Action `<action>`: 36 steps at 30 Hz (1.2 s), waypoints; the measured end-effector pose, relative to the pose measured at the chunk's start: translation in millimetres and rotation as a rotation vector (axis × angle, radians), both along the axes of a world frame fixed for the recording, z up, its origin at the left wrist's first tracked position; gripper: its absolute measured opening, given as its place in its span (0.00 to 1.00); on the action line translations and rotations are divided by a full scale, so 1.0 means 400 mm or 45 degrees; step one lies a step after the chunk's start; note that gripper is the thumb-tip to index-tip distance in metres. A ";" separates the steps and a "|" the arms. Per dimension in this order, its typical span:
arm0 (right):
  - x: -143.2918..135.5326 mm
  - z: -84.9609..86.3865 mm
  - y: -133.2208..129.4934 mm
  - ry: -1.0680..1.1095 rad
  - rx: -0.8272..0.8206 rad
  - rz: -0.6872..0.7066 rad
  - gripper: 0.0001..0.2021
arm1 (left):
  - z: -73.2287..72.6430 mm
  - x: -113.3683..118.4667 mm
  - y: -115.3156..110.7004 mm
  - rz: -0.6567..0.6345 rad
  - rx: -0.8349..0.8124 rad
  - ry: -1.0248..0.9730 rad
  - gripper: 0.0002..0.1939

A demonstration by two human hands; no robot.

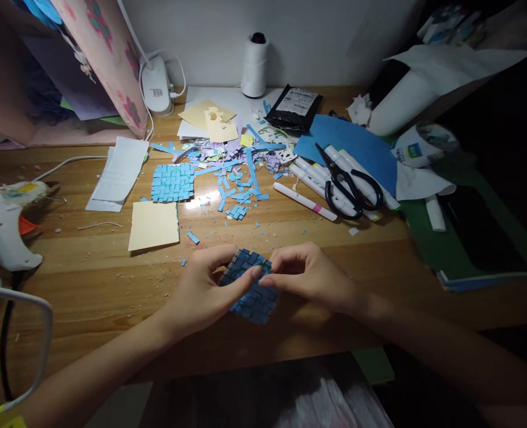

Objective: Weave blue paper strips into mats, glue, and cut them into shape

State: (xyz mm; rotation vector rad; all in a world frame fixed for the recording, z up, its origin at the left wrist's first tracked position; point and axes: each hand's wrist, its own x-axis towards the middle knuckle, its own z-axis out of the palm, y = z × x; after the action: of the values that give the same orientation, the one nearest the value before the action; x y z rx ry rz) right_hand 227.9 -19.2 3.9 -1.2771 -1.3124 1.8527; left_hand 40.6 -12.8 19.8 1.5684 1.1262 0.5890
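A blue woven paper square (255,303) is held tilted above the table's front part. My left hand (205,288) grips it from the left, its thumb lying across the face of the weave. At the square's right edge, my right hand (310,276) pinches with thumb and index finger. A second woven square (172,182), lighter blue, lies flat on the table, and a cream paper square (154,226) is just below it. Small blue strips and scraps (239,190) are scattered beyond my hands.
Black-handled scissors (346,187) rest on several markers (326,181) at the right. A white glue gun (11,220) with cables is at the far left. Behind are a black packet (294,108), a thread cone (255,66) and blue paper (357,145).
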 end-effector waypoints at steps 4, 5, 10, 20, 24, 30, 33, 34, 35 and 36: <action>0.008 0.007 0.001 -0.078 0.040 0.104 0.15 | -0.008 0.002 -0.001 -0.028 -0.037 0.028 0.16; 0.011 0.009 0.002 -0.080 0.043 0.133 0.15 | -0.010 0.002 0.000 -0.027 -0.052 0.027 0.16; 0.021 0.021 0.010 -0.115 0.063 0.260 0.12 | -0.015 0.003 0.001 -0.051 -0.142 0.020 0.16; 0.026 0.028 0.009 -0.268 0.267 0.094 0.10 | -0.014 -0.009 0.017 0.034 -0.203 -0.006 0.16; 0.037 0.031 0.025 -0.292 0.408 -0.165 0.07 | -0.013 -0.021 0.026 0.126 -0.298 -0.105 0.15; 0.011 0.011 0.005 -0.244 0.517 -0.300 0.14 | -0.019 -0.016 0.016 0.033 -0.317 -0.108 0.14; -0.003 -0.002 -0.013 -0.277 0.488 -0.213 0.10 | -0.021 -0.009 0.009 -0.034 -0.198 -0.060 0.15; -0.005 -0.004 -0.016 -0.310 0.510 -0.185 0.08 | -0.021 -0.007 0.007 -0.045 -0.141 -0.036 0.16; -0.006 -0.005 -0.019 -0.354 0.556 -0.160 0.09 | -0.021 -0.006 0.006 -0.051 -0.093 -0.010 0.17; -0.005 -0.004 -0.019 -0.403 0.619 -0.138 0.09 | -0.022 -0.005 0.006 -0.053 -0.059 0.011 0.17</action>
State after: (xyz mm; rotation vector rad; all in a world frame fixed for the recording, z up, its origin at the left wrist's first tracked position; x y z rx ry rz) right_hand 225.7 -27.0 2.1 -1.3661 -1.6894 1.1835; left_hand 38.6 -10.6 11.1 1.5522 1.1035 0.5254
